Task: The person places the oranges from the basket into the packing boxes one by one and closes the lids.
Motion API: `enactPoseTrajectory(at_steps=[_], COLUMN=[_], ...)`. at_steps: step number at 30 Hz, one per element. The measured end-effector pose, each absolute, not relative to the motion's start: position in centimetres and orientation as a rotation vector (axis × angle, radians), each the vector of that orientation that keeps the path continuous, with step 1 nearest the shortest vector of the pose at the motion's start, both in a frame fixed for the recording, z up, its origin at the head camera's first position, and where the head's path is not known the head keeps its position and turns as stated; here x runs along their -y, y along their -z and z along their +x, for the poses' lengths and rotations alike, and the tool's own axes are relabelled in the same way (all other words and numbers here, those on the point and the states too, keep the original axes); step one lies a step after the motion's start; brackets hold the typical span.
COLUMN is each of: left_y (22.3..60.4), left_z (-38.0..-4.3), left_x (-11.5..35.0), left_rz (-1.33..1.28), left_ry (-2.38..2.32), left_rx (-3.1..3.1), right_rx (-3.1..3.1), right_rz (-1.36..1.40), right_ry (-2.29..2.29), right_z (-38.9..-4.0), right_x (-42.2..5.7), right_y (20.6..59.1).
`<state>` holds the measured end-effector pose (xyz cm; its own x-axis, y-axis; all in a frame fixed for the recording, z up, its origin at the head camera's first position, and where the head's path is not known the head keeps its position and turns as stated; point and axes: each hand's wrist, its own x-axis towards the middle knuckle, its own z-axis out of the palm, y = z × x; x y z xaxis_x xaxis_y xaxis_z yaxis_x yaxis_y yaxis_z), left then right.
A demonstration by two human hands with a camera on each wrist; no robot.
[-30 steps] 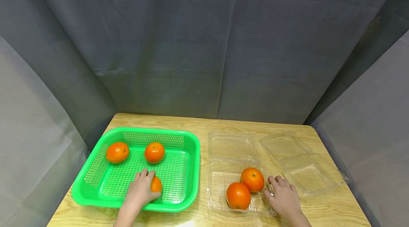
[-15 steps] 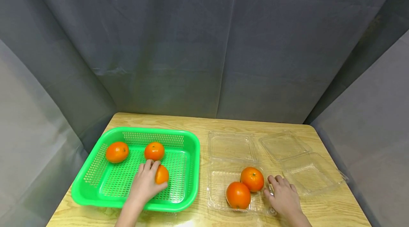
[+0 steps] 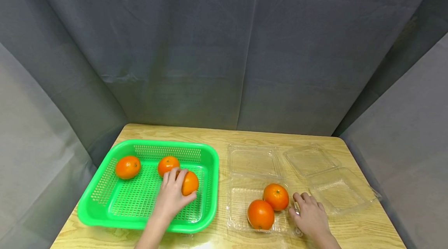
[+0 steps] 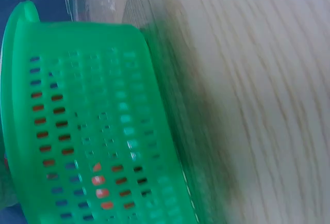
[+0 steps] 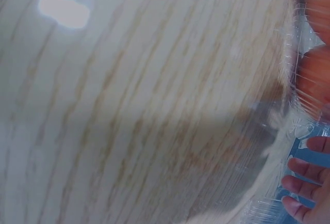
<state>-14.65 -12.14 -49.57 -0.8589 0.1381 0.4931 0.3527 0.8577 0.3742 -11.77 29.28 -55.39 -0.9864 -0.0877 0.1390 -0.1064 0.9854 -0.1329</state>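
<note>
In the head view my left hand grips an orange, fingers over its top left and thumb at its lower right. That fruit is over the right half of a green plastic basket. Another orange lies just behind my fingers, and an orange sits at the basket's left. My right hand rests with loosely bent fingers at the right edge of an opened clear plastic container. Inside it lie a front orange and a back orange, side by side. The left wrist view shows only the basket's wall and tabletop.
A second clear container, lid spread open, lies at the right of the wooden table. The first container's lid folds back behind its tray. Grey curtains surround the table at the back and sides.
My left hand has carried its orange rightward and farther back inside the basket. The right hand and the fruit in the container have stayed put.
</note>
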Motion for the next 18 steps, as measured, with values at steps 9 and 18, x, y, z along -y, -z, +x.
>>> enactPoseTrajectory(at_steps=[9,18], left_y=[49.5,48.8], left_z=[-15.1,-15.5], left_x=[9.5,7.0], left_rz=[-0.452,-0.536], left_ry=[0.644,0.676], left_rx=[2.403,2.354], right_rx=[2.992,3.001], right_rz=[0.151,0.162], right_ry=[-0.225,-0.227], right_z=[-11.8,-11.8], right_x=[-29.2,-29.3], right_y=[55.4,55.3])
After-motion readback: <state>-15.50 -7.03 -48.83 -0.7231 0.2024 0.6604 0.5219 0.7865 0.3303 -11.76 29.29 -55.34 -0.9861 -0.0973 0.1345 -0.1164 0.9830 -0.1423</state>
